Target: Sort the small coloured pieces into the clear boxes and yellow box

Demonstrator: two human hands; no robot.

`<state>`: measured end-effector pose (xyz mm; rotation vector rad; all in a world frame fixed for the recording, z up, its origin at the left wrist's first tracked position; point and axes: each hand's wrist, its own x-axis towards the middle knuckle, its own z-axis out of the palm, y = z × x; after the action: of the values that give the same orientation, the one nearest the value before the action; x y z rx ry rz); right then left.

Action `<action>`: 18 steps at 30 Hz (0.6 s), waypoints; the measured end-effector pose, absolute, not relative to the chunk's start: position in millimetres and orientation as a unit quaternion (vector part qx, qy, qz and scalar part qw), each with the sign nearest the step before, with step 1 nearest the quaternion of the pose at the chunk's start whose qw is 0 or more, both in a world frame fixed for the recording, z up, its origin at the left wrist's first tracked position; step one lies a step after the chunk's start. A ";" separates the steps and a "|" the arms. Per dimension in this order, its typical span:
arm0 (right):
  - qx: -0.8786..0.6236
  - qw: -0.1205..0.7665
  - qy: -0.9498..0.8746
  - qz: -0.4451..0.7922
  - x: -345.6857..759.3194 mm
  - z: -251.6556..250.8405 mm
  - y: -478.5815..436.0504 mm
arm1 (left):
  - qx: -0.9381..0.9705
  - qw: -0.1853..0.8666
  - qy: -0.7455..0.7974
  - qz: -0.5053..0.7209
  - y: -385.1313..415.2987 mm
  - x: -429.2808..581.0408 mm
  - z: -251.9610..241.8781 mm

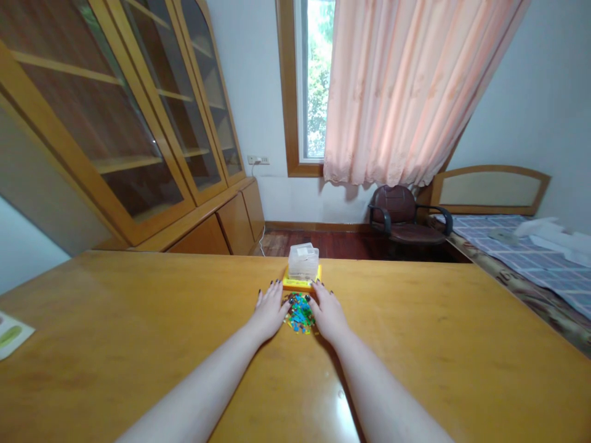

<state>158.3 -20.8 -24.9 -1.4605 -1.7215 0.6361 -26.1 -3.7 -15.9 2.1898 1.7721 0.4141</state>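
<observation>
Between my hands lies a pile of small colourful pieces (pixel 301 314), mostly blue and green with some brown and yellow; they are too small to tell their kind. My left hand (pixel 269 312) rests on the table at the pile's left side, fingers stretched out, thumb at its edge. On the right side, my right hand (pixel 329 312) lies the same way, its thumb touching or just over the pieces. Just beyond the pile is a yellow flat box (pixel 290 283), with a clear plastic container (pixel 303 263) standing on top of it.
The wooden table (pixel 138 344) stretches wide to both sides. A white sheet with a green print (pixel 13 335) sits at its left edge. Past the table are a glass-door cabinet (pixel 184 178), a brown armchair (pixel 401 215) and a bed (pixel 517 246) on the right.
</observation>
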 end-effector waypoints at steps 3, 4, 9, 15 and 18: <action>-0.566 0.371 -0.683 0.276 160.9 -26.7 -19.2 | 0.768 0.146 0.610 0.132 -6.0 -25.9 -18.4; -0.563 0.374 -0.680 0.283 161.3 -27.7 -17.9 | 0.771 0.146 0.608 0.124 -8.7 -25.4 -18.7; -0.559 0.508 -0.574 0.315 162.3 -32.5 -9.9 | 0.788 0.146 0.590 0.093 -25.3 -19.7 -14.7; -0.568 0.619 -0.447 0.306 170.7 -26.0 -9.0 | 0.790 0.136 0.589 0.102 -34.4 -2.7 -3.9; -0.564 0.645 -0.393 0.334 173.6 -25.9 -5.5 | 0.792 0.126 0.588 0.105 -34.2 8.0 -4.5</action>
<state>173.6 -5.5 -25.9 -1.2842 -0.8942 0.7602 8.0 -34.2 -4.5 2.3073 1.7109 0.3068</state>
